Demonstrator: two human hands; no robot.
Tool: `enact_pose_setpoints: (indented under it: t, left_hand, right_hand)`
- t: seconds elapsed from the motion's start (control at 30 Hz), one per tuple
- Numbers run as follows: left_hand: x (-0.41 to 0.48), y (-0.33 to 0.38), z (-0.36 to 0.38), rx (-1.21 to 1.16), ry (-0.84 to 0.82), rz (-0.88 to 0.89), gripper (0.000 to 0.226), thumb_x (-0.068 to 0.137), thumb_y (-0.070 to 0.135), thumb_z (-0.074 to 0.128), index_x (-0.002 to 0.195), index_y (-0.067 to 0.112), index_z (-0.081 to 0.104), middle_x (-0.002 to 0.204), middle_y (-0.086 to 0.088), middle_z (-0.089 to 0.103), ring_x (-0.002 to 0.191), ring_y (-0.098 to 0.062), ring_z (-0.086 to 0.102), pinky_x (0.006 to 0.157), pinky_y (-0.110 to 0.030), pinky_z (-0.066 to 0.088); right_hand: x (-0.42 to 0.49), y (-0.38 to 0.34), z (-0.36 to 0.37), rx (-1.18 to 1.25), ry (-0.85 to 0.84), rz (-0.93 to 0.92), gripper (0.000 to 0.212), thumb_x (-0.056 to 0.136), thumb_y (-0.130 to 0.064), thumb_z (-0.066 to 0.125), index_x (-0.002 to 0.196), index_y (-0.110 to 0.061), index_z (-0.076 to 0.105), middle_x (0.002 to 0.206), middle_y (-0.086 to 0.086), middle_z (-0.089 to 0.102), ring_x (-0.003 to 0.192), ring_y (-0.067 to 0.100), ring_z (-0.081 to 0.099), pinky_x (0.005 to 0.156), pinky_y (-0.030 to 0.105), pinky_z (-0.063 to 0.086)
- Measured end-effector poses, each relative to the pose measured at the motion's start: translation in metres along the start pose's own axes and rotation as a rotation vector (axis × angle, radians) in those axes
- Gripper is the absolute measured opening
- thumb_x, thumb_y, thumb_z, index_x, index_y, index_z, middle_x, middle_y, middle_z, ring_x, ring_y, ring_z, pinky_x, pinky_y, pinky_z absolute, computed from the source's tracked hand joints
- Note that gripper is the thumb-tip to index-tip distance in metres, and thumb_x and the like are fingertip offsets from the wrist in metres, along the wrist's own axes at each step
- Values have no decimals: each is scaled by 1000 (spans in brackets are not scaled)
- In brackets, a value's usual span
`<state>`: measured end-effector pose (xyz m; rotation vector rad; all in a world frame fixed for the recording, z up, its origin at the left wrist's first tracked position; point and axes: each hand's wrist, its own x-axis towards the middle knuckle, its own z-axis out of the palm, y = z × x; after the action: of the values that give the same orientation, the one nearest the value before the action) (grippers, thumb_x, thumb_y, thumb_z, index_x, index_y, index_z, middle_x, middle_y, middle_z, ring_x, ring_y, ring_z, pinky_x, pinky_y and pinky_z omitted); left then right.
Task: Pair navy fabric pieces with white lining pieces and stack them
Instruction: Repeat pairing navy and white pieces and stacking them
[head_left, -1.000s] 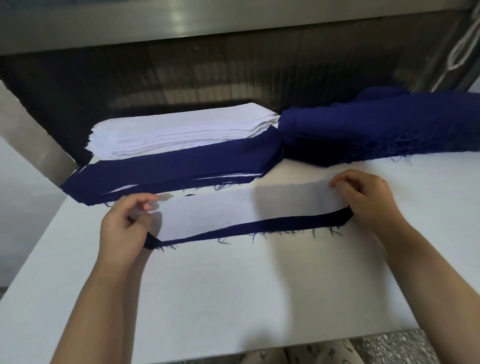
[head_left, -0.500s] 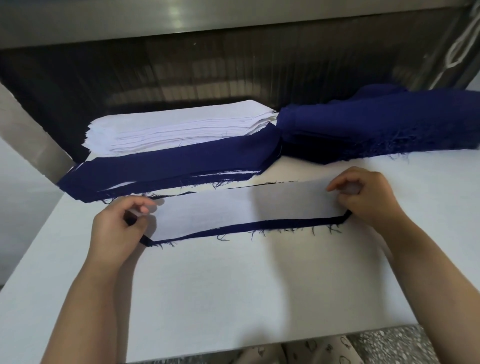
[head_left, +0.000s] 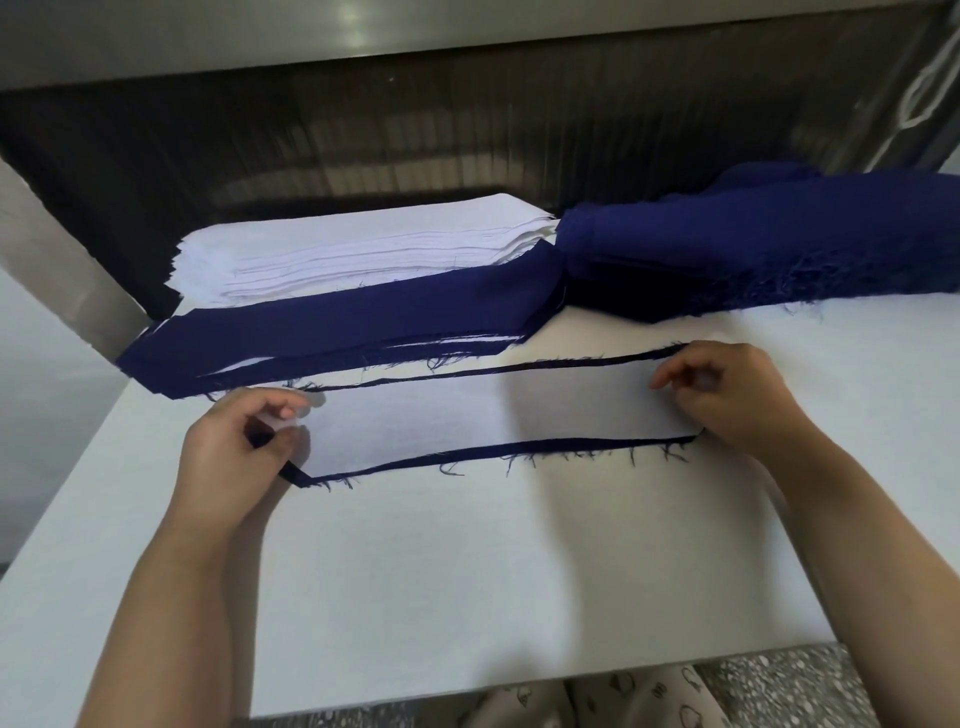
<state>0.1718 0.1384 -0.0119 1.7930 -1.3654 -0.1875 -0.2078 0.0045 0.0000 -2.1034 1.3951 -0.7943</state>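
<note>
Your left hand (head_left: 234, 447) pinches the left end of the lining (head_left: 483, 415), and your right hand (head_left: 727, 395) pinches its right end. It lies on the navy piece (head_left: 519, 448), whose edges show along both long sides, on the table (head_left: 467, 571). Behind sit the paired stack (head_left: 337, 332), white stack (head_left: 363, 244) and navy pile (head_left: 753, 249).
</note>
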Motion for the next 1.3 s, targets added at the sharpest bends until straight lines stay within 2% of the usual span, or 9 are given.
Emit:
enact_pose_setpoints:
  t: [0.1, 0.17, 0.4, 0.63, 0.73, 0.97, 1.03, 1.23, 1.3]
  left_hand:
    - [1, -1, 1, 19, -7, 13, 39, 77, -18, 62, 85, 21, 65, 86, 34, 61, 78, 12, 51, 70, 0, 36]
    - [1, -2, 1, 32, -2, 19, 34, 78, -18, 61, 87, 15, 65, 87, 42, 58, 78, 13, 51, 70, 1, 36]
    - [1, -4, 0, 61, 36, 21, 39, 78, -20, 58, 87, 17, 65, 89, 18, 58, 80, 15, 51, 71, 1, 36]
    - [1, -7, 0, 81, 30, 7, 39, 78, -19, 57, 90, 17, 66, 91, 19, 59, 81, 14, 51, 70, 0, 37]
    - [1, -7, 0, 92, 25, -12, 39, 77, -20, 57, 91, 16, 65, 93, 8, 61, 85, 18, 51, 74, 2, 36]
    - [2, -3, -2, 130, 24, 0, 39, 75, -20, 58, 89, 16, 65, 91, 22, 59, 85, 27, 47, 75, 8, 29]
    - [2, -4, -1, 119, 18, -34, 37, 76, -19, 57, 88, 15, 64, 93, 15, 63, 84, 26, 49, 74, 7, 31]
    - [2, -4, -3, 95, -28, -96, 40, 80, -14, 55, 87, 25, 63, 105, 6, 67, 86, 17, 53, 77, 3, 36]
    - [2, -3, -2, 151, -4, -64, 40, 79, -13, 58, 87, 26, 64, 104, 6, 67, 95, 10, 53, 90, -8, 37]
  right_hand:
    - [1, 2, 0, -48, -68, 5, 42, 74, 12, 55, 73, -29, 63, 81, 3, 62, 75, 21, 54, 62, 13, 39]
    - [2, 2, -1, -71, -98, 3, 45, 72, 12, 56, 73, -32, 62, 81, -1, 62, 74, 14, 52, 62, 10, 38]
    - [3, 3, -1, -65, -40, -4, 43, 68, 14, 57, 76, -28, 64, 78, -14, 56, 72, 1, 52, 63, -3, 32]
    - [4, 6, -1, -67, -13, 7, 39, 68, 14, 57, 77, -23, 66, 79, -5, 59, 73, 8, 51, 65, -3, 32]
    - [4, 8, -1, -71, 1, -1, 39, 68, 15, 57, 78, -20, 67, 80, -2, 59, 73, 9, 50, 66, -3, 32]
    - [3, 5, -1, -43, 59, -16, 40, 68, 19, 54, 78, -17, 68, 82, 4, 58, 72, 8, 51, 65, -2, 32]
    - [2, 4, -1, -45, 72, -24, 41, 68, 19, 53, 78, -18, 67, 82, 5, 58, 73, 12, 51, 65, -2, 33]
    - [4, 8, 0, -99, 6, 21, 38, 71, 13, 56, 77, -23, 68, 90, 0, 56, 87, 20, 51, 79, 22, 38]
    - [5, 10, 1, -194, 64, 31, 33, 76, 6, 59, 83, -23, 72, 100, -2, 50, 100, 24, 42, 86, 24, 30]
